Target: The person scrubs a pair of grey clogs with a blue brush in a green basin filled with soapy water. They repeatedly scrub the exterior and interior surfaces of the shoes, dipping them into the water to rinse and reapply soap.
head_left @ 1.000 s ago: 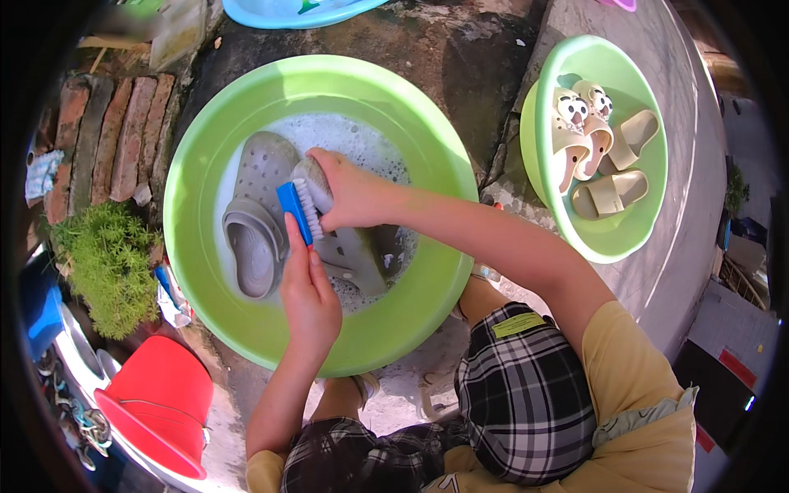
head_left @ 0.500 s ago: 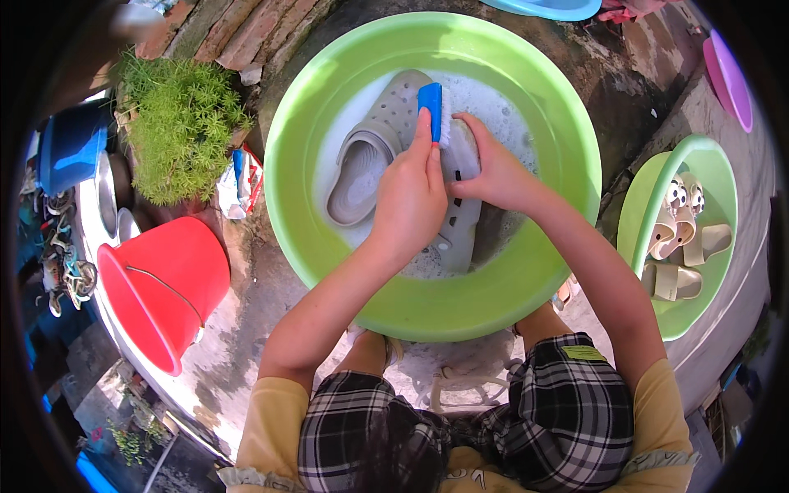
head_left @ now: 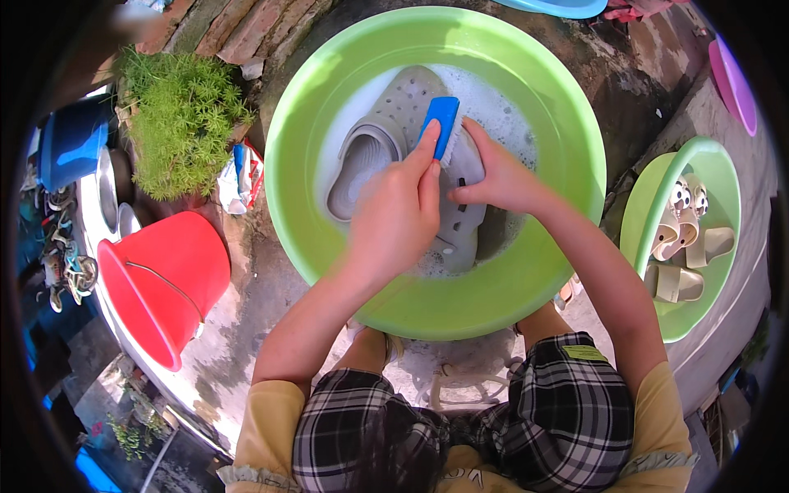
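Note:
A big green basin [head_left: 559, 107] holds soapy water and two grey clogs. My left hand [head_left: 399, 209] grips a blue scrub brush [head_left: 440, 125], its bristles against the right-hand clog [head_left: 462, 205]. My right hand [head_left: 497, 174] presses down on that same clog and steadies it. The other grey clog [head_left: 382, 135] lies beside it to the left, sole side down, partly in the foam. My knees in checked shorts sit just below the basin.
A second, smaller green basin [head_left: 649, 197] at the right holds several beige sandals. A red bucket [head_left: 164, 279] stands at the lower left, and a green plant [head_left: 177, 123] grows by a brick wall at upper left. The ground is wet concrete.
The view has swung so the basin sits more to the centre and the red bucket shows more fully. My left hand has moved the brush along the clog; my right hand still holds the clog.

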A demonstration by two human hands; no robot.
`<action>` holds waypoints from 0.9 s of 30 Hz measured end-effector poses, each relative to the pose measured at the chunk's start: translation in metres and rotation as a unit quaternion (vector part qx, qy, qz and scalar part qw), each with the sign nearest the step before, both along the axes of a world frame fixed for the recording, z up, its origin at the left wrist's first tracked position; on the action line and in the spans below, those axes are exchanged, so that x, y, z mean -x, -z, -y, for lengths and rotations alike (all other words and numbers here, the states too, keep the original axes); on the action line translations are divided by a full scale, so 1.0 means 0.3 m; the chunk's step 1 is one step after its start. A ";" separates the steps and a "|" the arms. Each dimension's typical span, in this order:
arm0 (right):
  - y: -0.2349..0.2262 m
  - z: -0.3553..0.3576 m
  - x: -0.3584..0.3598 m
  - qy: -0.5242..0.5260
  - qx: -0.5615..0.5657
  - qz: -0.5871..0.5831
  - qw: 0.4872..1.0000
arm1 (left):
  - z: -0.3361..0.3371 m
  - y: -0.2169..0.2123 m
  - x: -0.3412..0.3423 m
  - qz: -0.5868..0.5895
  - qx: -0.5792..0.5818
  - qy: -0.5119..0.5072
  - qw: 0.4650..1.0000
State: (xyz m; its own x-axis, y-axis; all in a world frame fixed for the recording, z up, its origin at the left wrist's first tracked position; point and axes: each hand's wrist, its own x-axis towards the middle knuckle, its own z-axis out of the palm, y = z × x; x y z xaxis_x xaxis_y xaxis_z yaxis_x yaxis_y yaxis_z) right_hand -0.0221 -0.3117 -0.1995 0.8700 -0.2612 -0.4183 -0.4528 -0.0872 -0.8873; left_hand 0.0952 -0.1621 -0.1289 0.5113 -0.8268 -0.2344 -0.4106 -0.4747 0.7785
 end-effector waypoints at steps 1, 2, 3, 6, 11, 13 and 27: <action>-0.004 -0.009 0.004 -0.004 -0.009 0.014 1.000 | 0.028 -0.010 -0.029 0.006 -0.010 -0.004 1.000; -0.010 -0.011 0.004 -0.010 -0.017 0.032 0.999 | 0.061 -0.003 -0.067 -0.013 -0.050 -0.005 0.999; -0.017 -0.012 0.006 -0.016 -0.024 0.049 0.998 | 0.053 0.009 -0.069 -0.030 -0.032 -0.020 0.999; -0.039 0.028 0.016 -0.028 -0.065 0.050 0.996 | 0.013 0.101 -0.071 -0.105 0.025 -0.057 0.992; -0.111 0.023 0.011 0.026 -0.138 -0.021 0.990 | -0.012 0.039 -0.050 -0.123 0.072 0.008 0.990; -0.115 0.023 0.007 0.037 -0.143 -0.025 0.989 | -0.006 0.015 -0.057 -0.102 0.057 0.062 0.991; -0.047 0.016 0.035 0.091 -0.056 0.035 0.994 | -0.017 0.151 -0.340 -0.179 0.105 0.231 0.951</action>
State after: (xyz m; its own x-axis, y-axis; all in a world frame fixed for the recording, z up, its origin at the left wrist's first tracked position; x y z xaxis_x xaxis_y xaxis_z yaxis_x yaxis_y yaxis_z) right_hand -0.0324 -0.3166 -0.1853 0.8404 -0.3724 -0.3938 -0.3886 0.0924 -0.9168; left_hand 0.1972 -0.1569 -0.1742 0.0010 -0.9916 -0.1295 -0.2279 -0.1263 0.9655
